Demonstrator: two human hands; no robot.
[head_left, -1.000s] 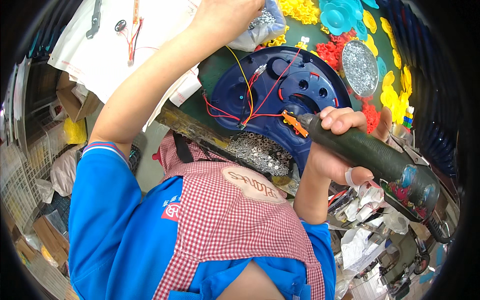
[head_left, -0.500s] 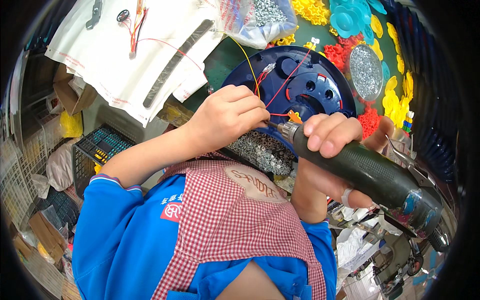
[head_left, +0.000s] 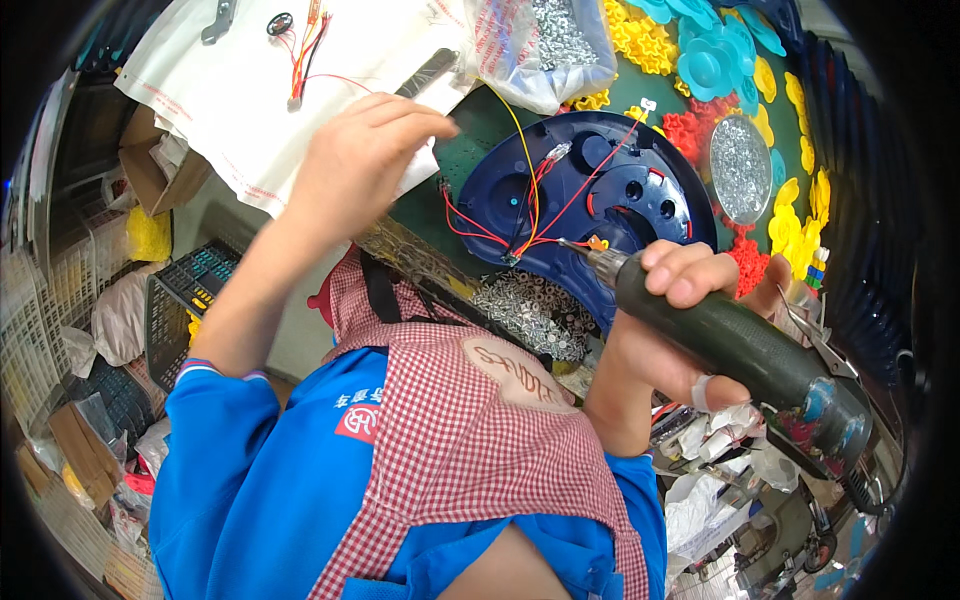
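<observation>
Pretty cluttered workshop: crates and bags down the left of the frame, and a green counter (head_left: pixel 468 135) across the top with white sheets (head_left: pixel 230 110) at upper left and a dish of small metal bits (head_left: pixel 740 170) at upper right. The dark blue shell (head_left: pixel 580 210) sits right of centre, its long way running roughly left to right with a slant down to the right. The right hand (head_left: pixel 655 345) is clearly the nearer one, just off the shell's lower right, wrapped round a fat dark driver (head_left: pixel 760 345). That driver lies along a diagonal, bit aimed up-left, tip by the small orange piece (head_left: pixel 597 243). Left hand (head_left: pixel 365 155) is well apart, left of the shell, fingers loosely curled; can't tell if they're pinching anything tiny.
</observation>
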